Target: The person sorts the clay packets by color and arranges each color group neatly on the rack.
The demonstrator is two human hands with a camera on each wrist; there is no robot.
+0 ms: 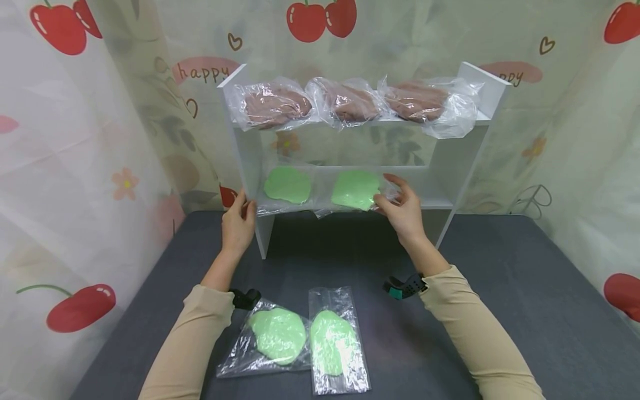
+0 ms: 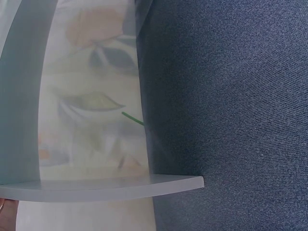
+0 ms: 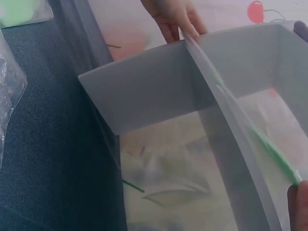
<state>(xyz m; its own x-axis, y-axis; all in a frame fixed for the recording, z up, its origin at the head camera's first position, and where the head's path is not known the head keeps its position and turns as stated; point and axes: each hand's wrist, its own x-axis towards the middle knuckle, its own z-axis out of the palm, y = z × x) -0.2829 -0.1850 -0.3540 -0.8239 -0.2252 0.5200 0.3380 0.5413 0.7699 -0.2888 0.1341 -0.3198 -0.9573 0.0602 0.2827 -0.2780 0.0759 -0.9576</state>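
Observation:
On the middle board of a white shelf unit [image 1: 250, 161] lie two clear bags with flat green pieces, a left bag [image 1: 287, 185] and a right bag [image 1: 356, 189]. My right hand [image 1: 406, 214] pinches the right end of the right bag, thumb in front and fingers behind. At the shelf's left side panel my left hand [image 1: 238, 226] grips the front edge near the middle board. The right wrist view shows the left hand [image 3: 175, 17] on that panel and the green piece [image 3: 276, 156] edge-on above the board. Only a fingertip of the left hand shows in the left wrist view.
Three clear bags with brown lumps [image 1: 277, 105] fill the top board. Two more bagged green pieces, one [image 1: 278, 336] beside another [image 1: 334, 341], lie on the dark table [image 1: 400, 344] between my forearms. A printed curtain [image 1: 75, 166] surrounds the table.

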